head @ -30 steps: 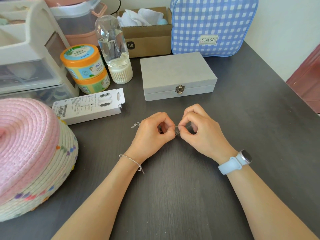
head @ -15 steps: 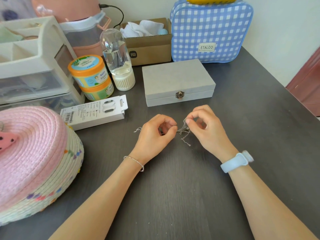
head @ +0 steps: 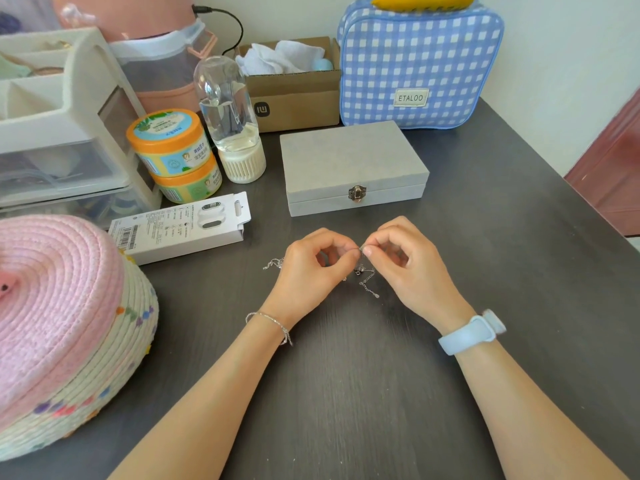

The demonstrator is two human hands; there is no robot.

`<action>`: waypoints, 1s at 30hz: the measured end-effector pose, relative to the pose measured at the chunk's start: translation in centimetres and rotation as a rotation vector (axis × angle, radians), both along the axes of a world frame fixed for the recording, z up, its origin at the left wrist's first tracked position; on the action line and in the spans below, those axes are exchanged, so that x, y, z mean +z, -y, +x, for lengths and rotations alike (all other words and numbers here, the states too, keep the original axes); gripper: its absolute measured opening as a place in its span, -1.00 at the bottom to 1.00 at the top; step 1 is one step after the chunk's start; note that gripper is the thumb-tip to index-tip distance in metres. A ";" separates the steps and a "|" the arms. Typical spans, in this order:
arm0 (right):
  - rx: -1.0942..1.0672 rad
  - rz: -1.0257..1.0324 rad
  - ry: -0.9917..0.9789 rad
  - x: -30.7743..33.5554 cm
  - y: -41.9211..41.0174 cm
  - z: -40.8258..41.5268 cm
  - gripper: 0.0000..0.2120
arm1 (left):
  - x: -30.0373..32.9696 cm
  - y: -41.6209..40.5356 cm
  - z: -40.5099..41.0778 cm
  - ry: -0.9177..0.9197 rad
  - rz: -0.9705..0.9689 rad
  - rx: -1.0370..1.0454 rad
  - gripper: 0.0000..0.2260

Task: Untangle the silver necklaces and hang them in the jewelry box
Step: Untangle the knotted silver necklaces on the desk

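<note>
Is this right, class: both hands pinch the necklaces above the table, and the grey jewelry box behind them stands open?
Not quite. The head view shows the jewelry box closed, its clasp fastened. The rest holds: the left hand and right hand pinch the necklaces above the table.

Single head-worn view: wide-angle, looks forward and down over dark table [head: 346, 393], close above both forearms; table's far edge and wall at frame top.
</note>
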State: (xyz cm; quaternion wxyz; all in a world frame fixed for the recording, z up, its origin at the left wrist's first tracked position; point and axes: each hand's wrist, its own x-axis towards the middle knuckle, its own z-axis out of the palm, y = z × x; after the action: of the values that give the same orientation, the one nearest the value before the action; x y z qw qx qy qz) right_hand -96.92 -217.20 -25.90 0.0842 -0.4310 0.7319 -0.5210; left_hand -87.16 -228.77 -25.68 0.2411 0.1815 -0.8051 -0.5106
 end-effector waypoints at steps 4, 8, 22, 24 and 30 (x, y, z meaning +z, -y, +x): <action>0.012 -0.003 0.002 -0.2 0.0 -0.1 -0.81 | -0.1 0.1 0.0 -0.019 0.014 -0.023 -0.81; 0.024 -0.007 0.008 -0.3 0.0 0.0 -0.81 | -0.3 0.2 0.1 -0.045 0.017 -0.033 -0.89; 0.012 0.283 -0.235 0.3 -0.5 0.3 -0.85 | -0.3 0.2 0.4 0.019 0.007 -0.105 -0.81; -0.001 0.252 -0.240 0.1 -0.5 0.3 -0.84 | -0.1 0.2 0.4 0.042 0.024 -0.115 -0.79; 0.034 0.175 -0.169 -0.1 -0.5 0.1 -0.89 | 0.1 0.0 0.4 0.104 0.008 -0.162 -0.79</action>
State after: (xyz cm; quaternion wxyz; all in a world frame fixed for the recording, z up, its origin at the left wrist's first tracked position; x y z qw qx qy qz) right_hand -96.84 -216.71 -25.96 0.0680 -0.4767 0.7717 -0.4154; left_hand -86.71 -228.81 -25.57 0.1560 0.1428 -0.8266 -0.5216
